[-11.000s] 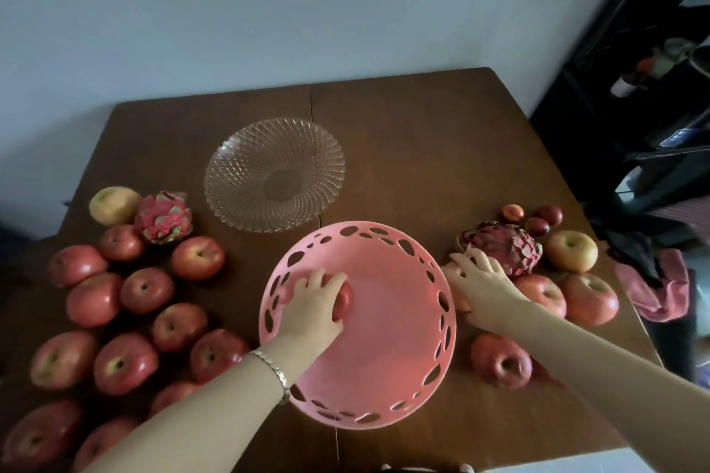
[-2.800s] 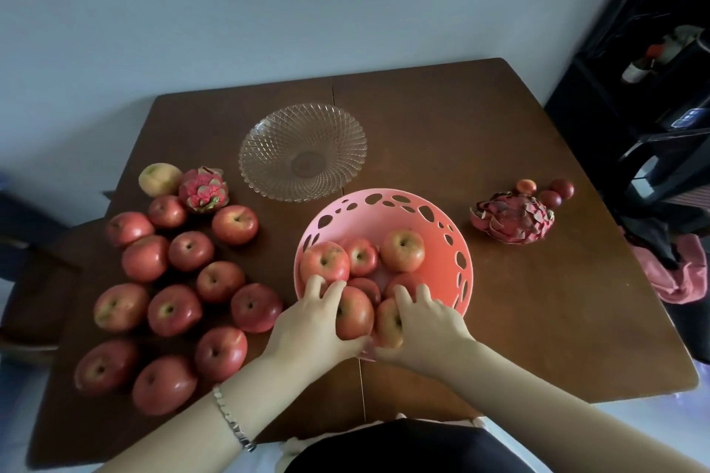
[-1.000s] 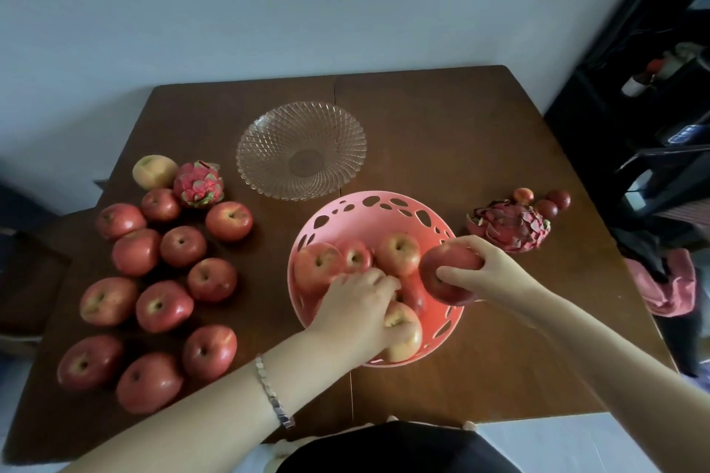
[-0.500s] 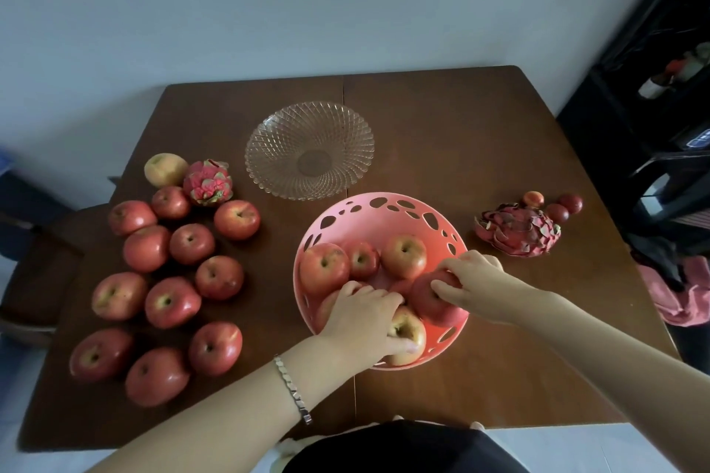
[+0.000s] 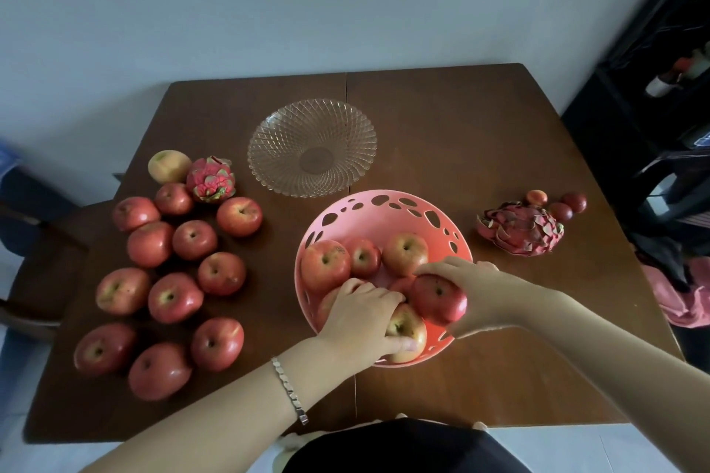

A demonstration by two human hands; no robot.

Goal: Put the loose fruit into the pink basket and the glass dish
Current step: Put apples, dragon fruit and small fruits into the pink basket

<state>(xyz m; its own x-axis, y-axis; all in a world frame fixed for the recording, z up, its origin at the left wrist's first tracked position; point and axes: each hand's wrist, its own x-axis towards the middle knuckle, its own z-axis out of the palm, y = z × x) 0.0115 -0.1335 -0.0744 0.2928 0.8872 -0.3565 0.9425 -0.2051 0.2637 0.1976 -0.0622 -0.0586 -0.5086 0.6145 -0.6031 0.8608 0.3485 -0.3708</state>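
My right hand (image 5: 476,296) grips a red apple (image 5: 438,298) over the pink basket (image 5: 384,203), while my left hand (image 5: 361,315) closes on a yellowish apple (image 5: 407,326) inside, steadying it to make room.

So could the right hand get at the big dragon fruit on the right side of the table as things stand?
Probably yes, once freed. The right hand is closed on a red apple over the pink basket. The dragon fruit lies just beyond it on bare table, nothing between.

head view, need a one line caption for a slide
Right hand lowers a red apple into the pink basket as the left hand steadies fruit; glass dish empty.
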